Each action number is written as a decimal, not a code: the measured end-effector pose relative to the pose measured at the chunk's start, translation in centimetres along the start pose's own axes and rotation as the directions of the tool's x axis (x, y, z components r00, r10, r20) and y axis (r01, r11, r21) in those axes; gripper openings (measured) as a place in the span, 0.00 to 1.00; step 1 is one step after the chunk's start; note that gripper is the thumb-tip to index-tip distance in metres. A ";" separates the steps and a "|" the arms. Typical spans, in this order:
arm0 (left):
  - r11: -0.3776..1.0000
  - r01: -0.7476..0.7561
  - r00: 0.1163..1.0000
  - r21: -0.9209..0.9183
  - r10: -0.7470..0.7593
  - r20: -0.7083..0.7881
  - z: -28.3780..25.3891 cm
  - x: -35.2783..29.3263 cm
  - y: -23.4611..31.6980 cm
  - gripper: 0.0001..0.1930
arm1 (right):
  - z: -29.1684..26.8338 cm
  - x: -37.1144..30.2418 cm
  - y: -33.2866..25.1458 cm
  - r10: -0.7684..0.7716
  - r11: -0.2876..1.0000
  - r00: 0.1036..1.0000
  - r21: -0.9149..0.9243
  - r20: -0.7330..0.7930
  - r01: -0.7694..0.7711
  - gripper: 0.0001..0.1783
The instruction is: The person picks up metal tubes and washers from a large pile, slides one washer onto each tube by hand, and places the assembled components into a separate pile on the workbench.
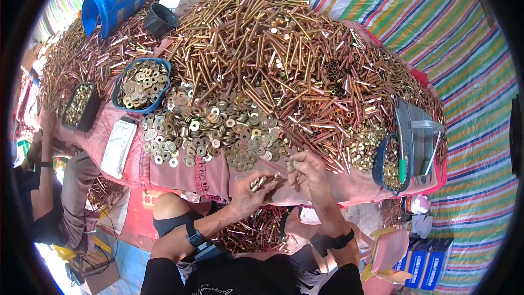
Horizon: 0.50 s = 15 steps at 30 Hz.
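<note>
My left hand is closed around a few brass-coloured metal bolts, whose ends show between thumb and fingers. Close by on its right, my right hand has its fingertips pinched together; whatever is between them, if anything, is too small to make out. Both hands hover over the near edge of the cloth-covered table. Just beyond them spreads a pile of flat washers. Behind it rises a large heap of long brass-coloured bolts. To the right lies a pile of small nuts.
A blue tub of washers and a dark tray of nuts stand left. On the right sit another tub and a grey bin. A blue bucket lies tipped at the back. A co-worker's arm shows far left.
</note>
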State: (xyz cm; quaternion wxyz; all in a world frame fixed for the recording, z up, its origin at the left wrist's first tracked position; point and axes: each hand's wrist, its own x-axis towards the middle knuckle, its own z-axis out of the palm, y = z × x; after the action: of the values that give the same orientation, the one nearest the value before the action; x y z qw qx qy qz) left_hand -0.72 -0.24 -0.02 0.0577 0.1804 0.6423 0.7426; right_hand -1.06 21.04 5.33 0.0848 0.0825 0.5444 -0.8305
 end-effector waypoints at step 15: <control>1.000 -0.008 1.000 0.001 0.008 0.028 0.6 -0.3 -0.1 0.12 | -0.2 -2.2 -0.5 -0.132 0.875 0.978 -0.444 0.162 0.191 0.18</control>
State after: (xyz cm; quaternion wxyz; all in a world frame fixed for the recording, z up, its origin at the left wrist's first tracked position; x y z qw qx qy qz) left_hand -0.26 0.25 -0.15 0.0637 0.1936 0.6413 0.7398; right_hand 0.94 21.50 6.23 0.0664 -0.0382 0.7228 -0.6868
